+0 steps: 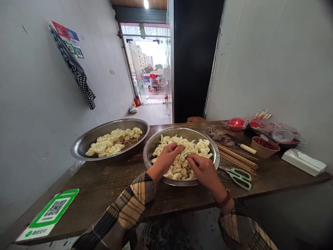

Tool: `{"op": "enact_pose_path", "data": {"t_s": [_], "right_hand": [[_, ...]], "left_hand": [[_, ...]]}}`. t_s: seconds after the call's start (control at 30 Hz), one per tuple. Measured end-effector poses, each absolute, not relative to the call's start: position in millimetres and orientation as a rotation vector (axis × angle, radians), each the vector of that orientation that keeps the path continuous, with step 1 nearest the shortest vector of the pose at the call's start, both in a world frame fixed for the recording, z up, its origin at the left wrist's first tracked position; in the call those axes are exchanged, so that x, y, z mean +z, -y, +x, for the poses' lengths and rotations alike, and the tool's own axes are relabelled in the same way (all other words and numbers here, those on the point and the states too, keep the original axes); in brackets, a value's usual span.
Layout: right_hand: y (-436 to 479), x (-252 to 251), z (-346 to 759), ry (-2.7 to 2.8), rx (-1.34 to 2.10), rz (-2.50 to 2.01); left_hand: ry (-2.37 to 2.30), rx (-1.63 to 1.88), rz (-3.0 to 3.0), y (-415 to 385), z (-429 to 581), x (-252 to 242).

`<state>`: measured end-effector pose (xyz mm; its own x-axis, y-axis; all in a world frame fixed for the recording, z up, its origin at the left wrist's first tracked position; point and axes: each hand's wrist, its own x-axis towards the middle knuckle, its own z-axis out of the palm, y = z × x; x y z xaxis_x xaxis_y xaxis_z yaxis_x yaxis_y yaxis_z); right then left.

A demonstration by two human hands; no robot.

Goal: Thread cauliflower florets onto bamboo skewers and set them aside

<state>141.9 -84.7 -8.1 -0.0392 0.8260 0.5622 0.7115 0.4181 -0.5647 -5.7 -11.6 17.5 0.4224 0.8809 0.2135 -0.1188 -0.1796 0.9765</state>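
Over a round steel bowl [148,163] of cut cauliflower [179,170], my two hands come close together. Fingers curled, my left hand [168,158] pinches a pale cauliflower floret [189,150] from the left. My right hand [204,170] grips the lower right side of the same floret, its fingertips partly hidden behind the thumb. To the left, an oval steel basin [79,147] bears skewered cauliflower [110,142] with thin sticks poking out. Bamboo skewers [235,156] lie in a loose bundle right of the bowl.
Green-handled scissors [240,177] lie beside the bowl. Farther right are a knife with a wooden handle [247,148], a paper tub of red pieces [265,144], bagged red items [236,124] and a napkin pack [303,161]. A QR-code card [53,211] is at the table's left corner.
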Motion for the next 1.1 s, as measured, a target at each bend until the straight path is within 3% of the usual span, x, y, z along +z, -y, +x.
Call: {"op": "enact_pose_path", "data": {"t_s": [0.2,0.67,1.1], "right_hand": [[82.8,-15.4,141.1,1.797,0.173,-1.293],[83.4,-28.0,141.2,1.780,-0.087,-1.353],[88.9,-18.4,146.3,1.601,0.034,-1.405]], "left_hand": [[-0.762,1.138,1.451,12.5,-9.0,17.2],[-0.779,0.992,1.675,26.8,-3.9,20.5],[-0.721,1.128,1.580,18.5,-7.9,10.9]]}}
